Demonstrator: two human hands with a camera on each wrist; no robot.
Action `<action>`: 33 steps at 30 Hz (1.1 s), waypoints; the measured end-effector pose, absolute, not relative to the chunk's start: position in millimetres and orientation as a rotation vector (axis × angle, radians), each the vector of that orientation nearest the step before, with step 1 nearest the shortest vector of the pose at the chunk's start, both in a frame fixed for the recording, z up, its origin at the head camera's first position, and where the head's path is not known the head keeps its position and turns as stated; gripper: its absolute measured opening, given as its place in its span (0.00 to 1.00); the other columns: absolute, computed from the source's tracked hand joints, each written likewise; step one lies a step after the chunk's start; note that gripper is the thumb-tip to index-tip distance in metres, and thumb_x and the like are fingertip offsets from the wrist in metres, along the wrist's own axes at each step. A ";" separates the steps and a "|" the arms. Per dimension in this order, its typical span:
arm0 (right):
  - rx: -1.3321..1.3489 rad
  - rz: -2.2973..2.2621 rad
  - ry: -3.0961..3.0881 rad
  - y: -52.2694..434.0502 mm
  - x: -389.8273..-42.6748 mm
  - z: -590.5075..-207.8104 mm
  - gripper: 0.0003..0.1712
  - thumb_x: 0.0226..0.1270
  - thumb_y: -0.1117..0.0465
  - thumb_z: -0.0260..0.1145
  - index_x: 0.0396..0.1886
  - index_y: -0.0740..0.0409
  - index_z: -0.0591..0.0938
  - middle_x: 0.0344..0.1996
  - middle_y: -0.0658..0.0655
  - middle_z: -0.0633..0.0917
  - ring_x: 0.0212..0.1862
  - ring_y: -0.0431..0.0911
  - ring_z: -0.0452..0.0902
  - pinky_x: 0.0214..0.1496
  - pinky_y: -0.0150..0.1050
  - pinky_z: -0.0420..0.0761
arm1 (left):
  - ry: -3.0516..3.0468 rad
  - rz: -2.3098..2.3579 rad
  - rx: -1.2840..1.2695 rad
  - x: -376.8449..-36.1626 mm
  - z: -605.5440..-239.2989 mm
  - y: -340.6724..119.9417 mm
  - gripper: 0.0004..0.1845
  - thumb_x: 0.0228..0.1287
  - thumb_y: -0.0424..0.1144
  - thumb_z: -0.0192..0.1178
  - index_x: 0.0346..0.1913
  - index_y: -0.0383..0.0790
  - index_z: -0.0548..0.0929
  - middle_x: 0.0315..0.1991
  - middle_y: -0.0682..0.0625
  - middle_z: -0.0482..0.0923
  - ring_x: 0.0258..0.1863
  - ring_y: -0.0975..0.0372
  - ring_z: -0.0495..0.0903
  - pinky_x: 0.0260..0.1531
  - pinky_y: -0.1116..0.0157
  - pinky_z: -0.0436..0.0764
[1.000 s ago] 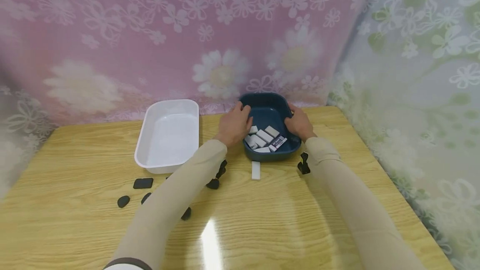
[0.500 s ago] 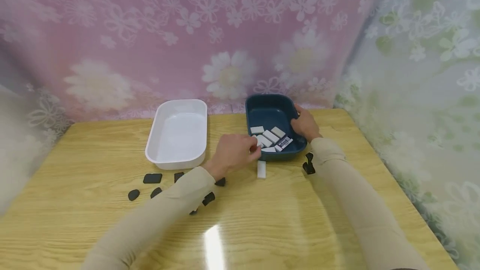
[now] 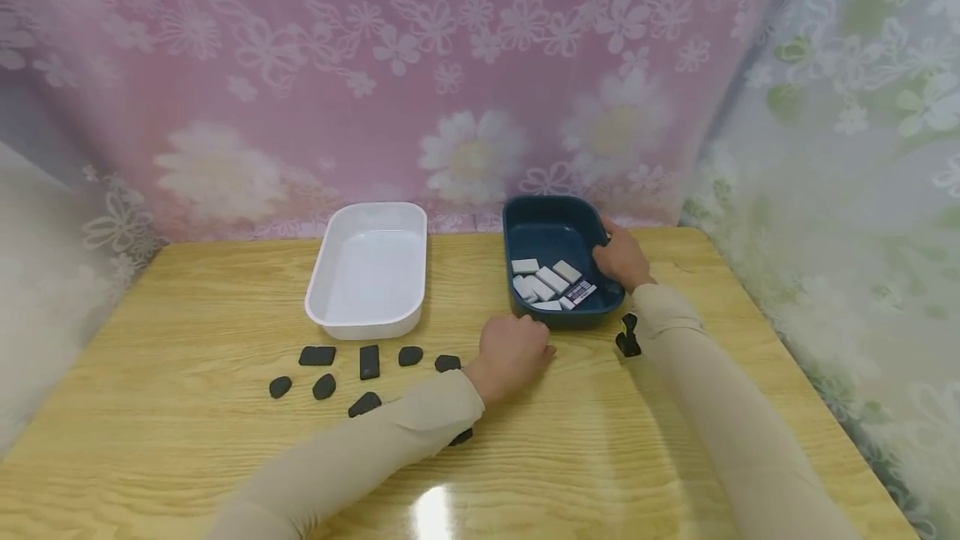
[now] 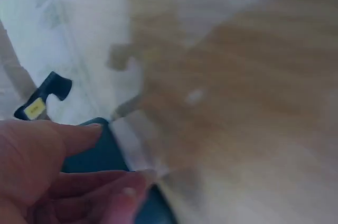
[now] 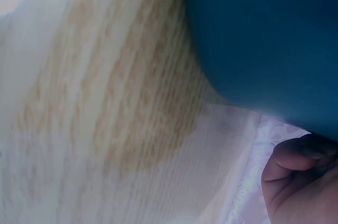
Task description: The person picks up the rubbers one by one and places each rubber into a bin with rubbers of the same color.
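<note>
Change here is mostly the L grip [image 3: 515, 347], a bare hand in a beige sleeve: vs. a sec ago, when it's up at the dark blue, rounded-rectangular plastic-looking basin [image 3: 552, 227], it's now down on the near side, on/just above the pale wood-grain tabletop [image 3: 600, 448]. It covers the spot where the head cam's earlier pics show a lone small white block. Head view now hides that block; L wrist view gives a blurry pale oblong [image 4: 138, 142] by the fingertips, prob. the same block. L grip's fingers look curled, but can't tell if they've got hold of it.

R grip [image 3: 624, 259], the other bare hand, stays put, grasping the dark blue basin's R rim, so the basin is prob. kept steady.

Small white oblong blocks [image 3: 552, 279] lie in the basin's near half, approx. as before; one has a dark printed face. Meaning, as I judge it: work shifts from the basin's contents to the stray block outside.

W/ the L sleeve moved, more of the flat black pebble-like and rectangular pieces [image 3: 369, 362] show, on the tabletop in front of the white, rounded-rectangular basin [image 3: 367, 277]; neither grip touches the white one.
</note>
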State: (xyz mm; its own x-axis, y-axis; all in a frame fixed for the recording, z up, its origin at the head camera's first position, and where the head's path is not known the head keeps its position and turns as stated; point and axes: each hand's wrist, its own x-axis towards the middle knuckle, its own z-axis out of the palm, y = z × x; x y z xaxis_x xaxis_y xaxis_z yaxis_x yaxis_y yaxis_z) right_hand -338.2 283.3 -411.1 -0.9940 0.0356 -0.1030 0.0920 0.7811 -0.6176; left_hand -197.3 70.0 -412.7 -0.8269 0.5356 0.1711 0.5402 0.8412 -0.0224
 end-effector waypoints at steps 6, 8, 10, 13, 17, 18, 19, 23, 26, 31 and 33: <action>0.112 -0.987 2.871 283.2 -335.1 -411.8 0.39 0.66 0.63 0.46 0.76 0.56 0.49 0.71 0.67 0.57 0.54 0.62 0.68 0.47 0.53 0.68 | -2.928 0.003 -0.717 -195.9 -410.6 85.5 0.12 0.61 0.42 0.63 0.20 0.49 0.82 0.19 0.54 0.79 0.19 0.61 0.77 0.12 0.64 0.72; 0.113 -0.987 2.871 282.3 -335.4 -411.5 0.39 0.65 0.63 0.46 0.76 0.56 0.49 0.71 0.67 0.57 0.54 0.61 0.68 0.48 0.53 0.67 | -2.950 0.016 -0.697 -194.9 -410.3 86.4 0.11 0.61 0.37 0.62 0.20 0.48 0.82 0.21 0.54 0.79 0.20 0.61 0.78 0.12 0.64 0.72; 0.116 -1.005 2.868 280.9 -336.4 -411.0 0.39 0.65 0.63 0.46 0.76 0.55 0.49 0.71 0.66 0.58 0.54 0.62 0.69 0.49 0.54 0.68 | -2.981 0.016 -0.685 -194.7 -410.2 84.7 0.09 0.62 0.35 0.60 0.23 0.47 0.82 0.24 0.53 0.80 0.22 0.60 0.79 0.14 0.64 0.74; 0.125 -1.036 2.862 279.5 -338.1 -410.6 0.39 0.65 0.64 0.46 0.76 0.55 0.50 0.71 0.66 0.58 0.61 0.63 0.65 0.57 0.58 0.67 | -3.047 -0.049 -0.679 -195.5 -407.5 78.3 0.07 0.65 0.36 0.59 0.28 0.44 0.82 0.28 0.51 0.80 0.26 0.59 0.81 0.18 0.63 0.77; 0.129 -1.047 2.856 281.1 -339.1 -409.7 0.38 0.67 0.64 0.46 0.76 0.56 0.50 0.71 0.66 0.57 0.68 0.64 0.56 0.61 0.61 0.62 | -3.106 -0.181 -0.689 -198.8 -402.9 67.5 0.08 0.66 0.39 0.59 0.28 0.42 0.80 0.27 0.49 0.80 0.27 0.57 0.81 0.19 0.61 0.77; 0.128 -1.044 2.856 281.9 -339.1 -409.3 0.38 0.67 0.64 0.46 0.76 0.57 0.49 0.71 0.66 0.57 0.68 0.64 0.56 0.61 0.61 0.62 | -3.117 -0.200 -0.691 -199.7 -402.0 65.8 0.09 0.65 0.41 0.60 0.28 0.42 0.80 0.26 0.49 0.79 0.27 0.57 0.80 0.19 0.61 0.77; 0.128 -1.038 2.858 282.3 -338.9 -408.6 0.37 0.67 0.64 0.46 0.76 0.57 0.49 0.71 0.66 0.57 0.68 0.64 0.56 0.61 0.61 0.62 | -3.124 -0.206 -0.690 -200.7 -401.5 64.6 0.10 0.65 0.41 0.60 0.27 0.42 0.80 0.25 0.49 0.79 0.26 0.57 0.80 0.19 0.60 0.76; 0.135 -1.024 2.855 283.2 -338.6 -407.1 0.37 0.67 0.64 0.47 0.76 0.57 0.49 0.71 0.66 0.57 0.68 0.64 0.56 0.62 0.61 0.62 | -3.146 -0.164 -0.682 -203.0 -401.5 64.6 0.09 0.61 0.42 0.62 0.26 0.45 0.80 0.22 0.51 0.77 0.24 0.58 0.79 0.18 0.60 0.74; 0.146 -1.030 2.844 283.6 -338.5 -408.2 0.38 0.68 0.63 0.47 0.76 0.56 0.49 0.72 0.66 0.56 0.68 0.64 0.55 0.62 0.62 0.61 | -3.140 -0.164 -0.685 -203.8 -403.1 64.9 0.08 0.58 0.41 0.63 0.25 0.45 0.80 0.20 0.52 0.76 0.22 0.59 0.77 0.17 0.60 0.72; 0.143 -1.021 2.849 283.7 -338.2 -408.9 0.37 0.68 0.63 0.47 0.76 0.56 0.48 0.72 0.66 0.56 0.68 0.64 0.56 0.62 0.62 0.62 | -3.095 -0.262 -0.737 -203.8 -403.2 58.0 0.06 0.57 0.40 0.64 0.26 0.43 0.80 0.21 0.52 0.75 0.21 0.61 0.76 0.16 0.63 0.73; 0.140 -1.023 2.852 283.1 -338.0 -409.0 0.37 0.68 0.63 0.47 0.76 0.56 0.48 0.72 0.66 0.56 0.68 0.64 0.55 0.62 0.63 0.60 | -3.088 -0.284 -0.758 -202.7 -397.1 52.5 0.08 0.57 0.42 0.64 0.26 0.43 0.79 0.21 0.52 0.75 0.20 0.61 0.75 0.16 0.63 0.72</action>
